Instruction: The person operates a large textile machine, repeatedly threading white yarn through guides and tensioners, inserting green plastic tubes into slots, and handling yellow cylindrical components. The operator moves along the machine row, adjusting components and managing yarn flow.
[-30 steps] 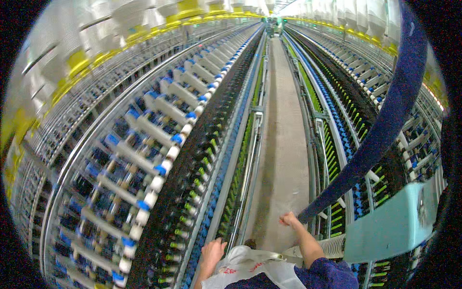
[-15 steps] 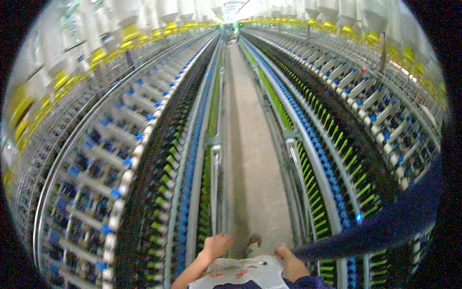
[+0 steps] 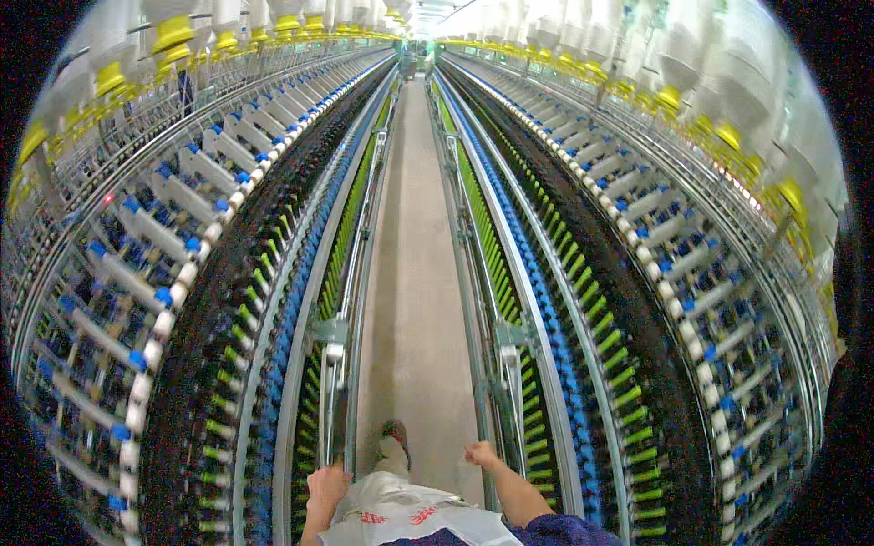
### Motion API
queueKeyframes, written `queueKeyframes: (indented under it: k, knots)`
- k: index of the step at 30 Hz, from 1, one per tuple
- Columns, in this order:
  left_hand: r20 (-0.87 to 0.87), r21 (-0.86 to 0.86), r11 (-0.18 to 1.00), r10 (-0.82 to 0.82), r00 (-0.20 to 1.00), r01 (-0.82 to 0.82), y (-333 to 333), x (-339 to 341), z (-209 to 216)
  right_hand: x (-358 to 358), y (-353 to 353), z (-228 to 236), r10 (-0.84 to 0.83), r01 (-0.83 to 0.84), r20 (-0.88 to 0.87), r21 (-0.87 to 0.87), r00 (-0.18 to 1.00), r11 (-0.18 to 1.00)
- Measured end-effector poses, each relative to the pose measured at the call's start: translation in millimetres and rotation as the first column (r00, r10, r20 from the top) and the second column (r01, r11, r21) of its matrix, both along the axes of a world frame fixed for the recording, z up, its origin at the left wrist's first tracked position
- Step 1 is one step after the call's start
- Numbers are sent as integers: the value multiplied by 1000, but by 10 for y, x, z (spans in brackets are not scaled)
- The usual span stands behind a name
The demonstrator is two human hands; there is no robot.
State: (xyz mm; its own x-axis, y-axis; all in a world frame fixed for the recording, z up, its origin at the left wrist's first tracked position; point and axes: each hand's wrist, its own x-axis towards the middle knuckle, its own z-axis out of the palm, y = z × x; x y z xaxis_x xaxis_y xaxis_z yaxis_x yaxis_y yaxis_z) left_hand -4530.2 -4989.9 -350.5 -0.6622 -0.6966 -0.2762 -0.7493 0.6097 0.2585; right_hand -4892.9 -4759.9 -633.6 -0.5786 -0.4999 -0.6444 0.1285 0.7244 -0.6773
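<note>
My left hand (image 3: 328,488) is curled in a loose fist low beside the left machine's metal rail, with nothing visible in it. My right hand (image 3: 479,453) hangs over the aisle floor near the right machine, its fingers curled in and no object showing. Between the two hands lies a white apron (image 3: 414,505) with red print over my front. A shoe (image 3: 394,431) shows ahead of the apron, on the floor. On both sides run long spinning frames, with rows of green bobbins (image 3: 628,398) and blue parts along their lower rails.
The narrow floor aisle (image 3: 414,227) runs far ahead between the two machines. Metal boxes (image 3: 332,332) and bars jut from the lower rails on both sides. White roving bobbins (image 3: 742,77) with yellow holders hang overhead. White rollers line the drafting arms (image 3: 146,278).
The view has swung and moved along the aisle. My left hand sits lower, and my right hand is farther forward. A dark blue band across the right side has gone from view.
</note>
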Motion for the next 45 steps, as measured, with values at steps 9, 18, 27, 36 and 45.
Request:
queueKeyframes:
  k: [9, 18, 27, 36, 45]
  knots:
    - [-251, -138, 954, -294, 922, 266, -2377, -2892, 411, -1708, 63, -23, 39, -2, 202, -177, 979, 984]
    - [-192, -174, 868, -492, 849, 464, -4021, -5542, 323, -3957, -1885, 346, -67, 70, -20, 237, 998, 969]
    - [-130, 118, 984, -115, 985, 130, -5590, -6930, 193, -7419, -4451, 156, 580, -800, -793, 218, 188, 558]
    - [-65, 38, 998, 56, 996, -54, -7554, -8416, -196, -8360, -8831, 492, 369, -366, -31, -215, 929, 905]
    - [-120, -172, 983, 50, 991, -71, -9873, -10042, 115, -9527, -10973, 915, 389, -384, 82, -65, 918, 921]
